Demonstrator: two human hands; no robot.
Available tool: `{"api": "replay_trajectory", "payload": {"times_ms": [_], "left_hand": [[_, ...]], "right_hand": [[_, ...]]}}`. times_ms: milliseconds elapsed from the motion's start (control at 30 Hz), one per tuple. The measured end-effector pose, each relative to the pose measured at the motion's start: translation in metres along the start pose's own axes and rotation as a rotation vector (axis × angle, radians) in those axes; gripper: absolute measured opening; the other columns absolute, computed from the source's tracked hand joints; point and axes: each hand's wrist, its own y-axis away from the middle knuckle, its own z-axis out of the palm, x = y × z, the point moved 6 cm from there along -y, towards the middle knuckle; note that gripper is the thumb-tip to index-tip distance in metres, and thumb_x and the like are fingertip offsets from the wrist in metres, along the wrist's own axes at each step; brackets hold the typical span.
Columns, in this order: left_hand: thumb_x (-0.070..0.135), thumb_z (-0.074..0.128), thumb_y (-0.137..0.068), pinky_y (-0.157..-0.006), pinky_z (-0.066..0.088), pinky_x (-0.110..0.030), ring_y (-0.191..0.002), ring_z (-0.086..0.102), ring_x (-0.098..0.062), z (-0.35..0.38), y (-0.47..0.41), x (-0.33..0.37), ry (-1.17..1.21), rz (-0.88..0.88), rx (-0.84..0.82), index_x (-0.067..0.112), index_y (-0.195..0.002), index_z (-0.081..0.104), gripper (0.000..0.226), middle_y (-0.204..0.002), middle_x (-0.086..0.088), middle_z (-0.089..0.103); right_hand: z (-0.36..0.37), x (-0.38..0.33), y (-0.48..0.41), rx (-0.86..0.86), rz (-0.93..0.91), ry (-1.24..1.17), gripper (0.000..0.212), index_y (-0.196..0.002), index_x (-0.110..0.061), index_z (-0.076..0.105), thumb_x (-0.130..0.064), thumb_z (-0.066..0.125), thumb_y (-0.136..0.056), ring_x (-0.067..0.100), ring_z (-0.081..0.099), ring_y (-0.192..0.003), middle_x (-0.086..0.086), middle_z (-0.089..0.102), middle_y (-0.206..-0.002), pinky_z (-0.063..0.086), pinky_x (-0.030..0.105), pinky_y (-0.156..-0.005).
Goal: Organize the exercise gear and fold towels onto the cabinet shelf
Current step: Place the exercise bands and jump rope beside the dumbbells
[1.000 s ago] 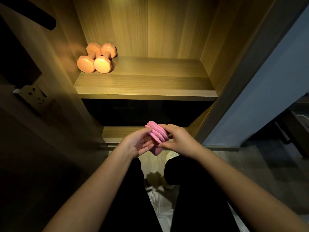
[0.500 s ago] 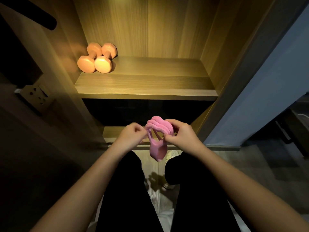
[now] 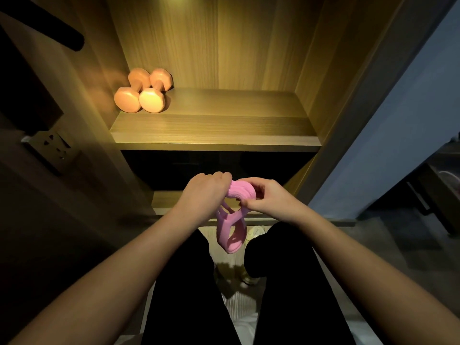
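In the head view, the lit wooden cabinet shelf (image 3: 224, 125) ran across the upper middle. A pair of orange-pink dumbbells (image 3: 150, 99) lay side by side, touching, in the shelf's back left corner, with their near ends facing the camera. Below the shelf's front edge and nearer the person, both hands met in the air around a pink resistance band (image 3: 242, 192). The left hand (image 3: 204, 192) had its fingers curled down over the left end of the band's gathered coils. The right hand (image 3: 268, 197) pinched the coils' right side between thumb and bent fingers, so each hand gripped the band. The upper part of the band was bunched into several stacked loops between the two hands. A longer loop hung loose beneath them, well below the shelf and clear of it. Under that hanging loop, the person's legs in black trousers (image 3: 184, 282) stood apart, and part of a pale shoe (image 3: 254, 235) showed between them. To the left of the shelf, a wall socket (image 3: 51, 148) sat on a dark panel. To the right of the shelf, past the cabinet's side wall, was a blue wall (image 3: 398, 135).
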Motion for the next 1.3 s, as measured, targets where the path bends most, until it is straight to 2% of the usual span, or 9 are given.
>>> {"api": "replay_trajectory", "payload": {"times_ms": [100,200,433,567,733,900,1033,1167,1300], "left_hand": [[0.037,0.072,-0.082,-0.058,0.037,-0.026,-0.067,0.054,-0.017,0.004,-0.002,-0.002,-0.016,-0.017,-0.027,0.016,-0.106,0.049,0.039,-0.091,0.000,0.060],[0.041,0.072,-0.081,-0.057,0.037,-0.027,-0.072,0.063,-0.019,0.010,-0.003,0.001,-0.045,0.000,-0.060,0.015,-0.103,0.050,0.041,-0.087,0.000,0.059],[0.027,0.071,-0.082,-0.053,0.035,-0.028,-0.064,0.057,-0.020,0.016,-0.008,0.010,-0.015,-0.037,-0.045,0.015,-0.098,0.052,0.027,-0.072,0.003,0.044],[0.025,0.070,-0.084,-0.051,0.036,-0.027,-0.058,0.048,-0.016,0.016,-0.008,0.012,0.043,-0.118,0.001,0.016,-0.094,0.053,0.021,-0.068,0.003,0.044],[0.022,0.077,-0.077,-0.050,0.034,-0.025,-0.059,0.047,-0.015,0.022,-0.005,0.010,0.136,-0.258,-0.004,0.016,-0.099,0.052,0.035,-0.076,0.002,0.043],[0.020,0.075,-0.080,-0.053,0.038,-0.024,-0.062,0.045,-0.015,0.028,-0.006,0.013,0.154,-0.288,-0.062,0.013,-0.104,0.053,0.032,-0.078,0.000,0.040],[0.021,0.079,-0.076,-0.044,0.023,-0.021,-0.059,0.045,-0.014,0.028,-0.005,0.007,0.198,-0.294,-0.050,0.013,-0.100,0.051,0.037,-0.075,0.001,0.040],[0.020,0.076,-0.077,-0.048,0.033,-0.022,-0.060,0.051,-0.013,0.031,-0.005,0.000,0.303,-0.282,-0.026,0.017,-0.097,0.048,0.035,-0.072,0.005,0.045],[0.019,0.073,-0.080,-0.058,0.048,-0.020,-0.069,0.055,-0.007,0.035,-0.003,-0.011,0.676,-0.314,-0.088,0.025,-0.097,0.050,0.030,-0.084,0.006,0.058]], "right_hand": [[0.000,0.003,0.002,0.098,-0.010,0.093,0.053,-0.128,-0.017,0.057,-0.017,0.078,-0.079,0.011,0.062,-0.100,-0.002,0.064,-0.113,0.054,0.024,-0.087],[0.004,0.002,0.002,0.204,-0.011,0.321,0.057,-0.128,-0.018,0.055,-0.027,0.079,-0.078,0.012,0.061,-0.100,-0.002,0.063,-0.114,0.054,0.026,-0.086],[0.013,0.000,-0.001,0.364,0.066,0.685,0.032,-0.113,-0.019,0.053,-0.027,0.068,-0.086,0.016,0.062,-0.086,0.000,0.063,-0.101,0.054,0.028,-0.071],[0.012,0.001,-0.005,0.388,0.112,0.702,0.025,-0.115,-0.017,0.053,-0.021,0.061,-0.091,0.017,0.063,-0.086,0.002,0.064,-0.101,0.051,0.024,-0.069],[0.017,0.000,-0.009,0.386,0.118,0.711,0.021,-0.114,-0.014,0.052,-0.015,0.057,-0.094,0.014,0.054,-0.073,0.003,0.063,-0.097,0.040,0.021,-0.060],[0.020,-0.002,-0.011,0.362,0.120,0.748,0.025,-0.115,-0.014,0.050,-0.014,0.060,-0.092,0.018,0.063,-0.083,0.004,0.061,-0.100,0.043,0.023,-0.062],[0.018,-0.002,-0.013,0.368,0.123,0.757,0.023,-0.112,-0.013,0.051,-0.015,0.061,-0.091,0.015,0.058,-0.074,0.004,0.061,-0.096,0.043,0.022,-0.060],[0.018,0.000,-0.014,0.324,0.128,0.724,0.026,-0.114,-0.013,0.050,-0.016,0.062,-0.091,0.015,0.059,-0.078,0.004,0.060,-0.098,0.047,0.023,-0.064],[0.012,-0.003,-0.014,0.307,0.124,0.654,0.025,-0.115,-0.012,0.052,-0.017,0.060,-0.092,0.018,0.062,-0.085,0.006,0.063,-0.100,0.053,0.027,-0.071]]}}
